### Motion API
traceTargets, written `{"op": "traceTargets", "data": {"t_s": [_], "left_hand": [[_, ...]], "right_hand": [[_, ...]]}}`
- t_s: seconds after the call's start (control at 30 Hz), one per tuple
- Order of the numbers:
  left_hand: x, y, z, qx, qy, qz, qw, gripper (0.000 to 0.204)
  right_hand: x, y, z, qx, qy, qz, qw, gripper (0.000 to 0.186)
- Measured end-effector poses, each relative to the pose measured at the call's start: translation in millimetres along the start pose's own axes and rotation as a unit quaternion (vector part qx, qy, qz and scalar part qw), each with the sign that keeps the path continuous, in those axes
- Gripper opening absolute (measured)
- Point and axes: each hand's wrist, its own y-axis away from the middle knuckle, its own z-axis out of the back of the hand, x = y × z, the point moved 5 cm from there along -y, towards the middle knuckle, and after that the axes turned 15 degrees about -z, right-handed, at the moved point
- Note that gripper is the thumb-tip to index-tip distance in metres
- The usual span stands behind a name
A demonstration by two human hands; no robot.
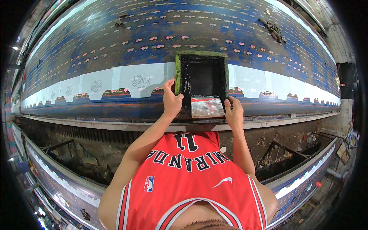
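Observation:
A screen-printing frame [179, 73], rectangular with green and black paint-smeared sides, lies near the front edge of a long printing table. Its dark mesh [202, 78] fills most of the opening, and a pale panel smeared with red and grey [207, 108] takes up the near end. My left hand [172, 100] grips the frame's left side, thumb on top. At the near right corner, my right hand [234, 114] has its fingers curled round the edge. White fabric pieces [126, 74] lie in a row beneath and beside the frame. Several to the left carry black outline cartoon figures [141, 80].
The table top [145, 23] is stained blue and grey, with rows of small pink-and-white prints. Dark lumps [273, 30] lie at the far right. A metal rail [96, 125] runs along the near edge. Behind me stands another long table [306, 184], across a littered gap.

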Motion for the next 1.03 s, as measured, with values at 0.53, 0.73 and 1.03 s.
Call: {"op": "traceTargets", "data": {"t_s": [0.53,0.73,1.03], "left_hand": [[-1,4,6,-0.022,0.002,0.014,1.0,0.083],[-31,12,33,-0.062,-0.107,-0.047,0.991,0.079],[-82,41,102,-0.142,-0.368,0.125,0.91,0.07]], "right_hand": [[54,-2,9,-0.071,0.049,0.161,0.983,0.032],[190,34,-33,0.152,-0.042,0.343,0.926,0.019],[317,246,-118,0.508,-0.01,0.716,0.48,0.041]]}}
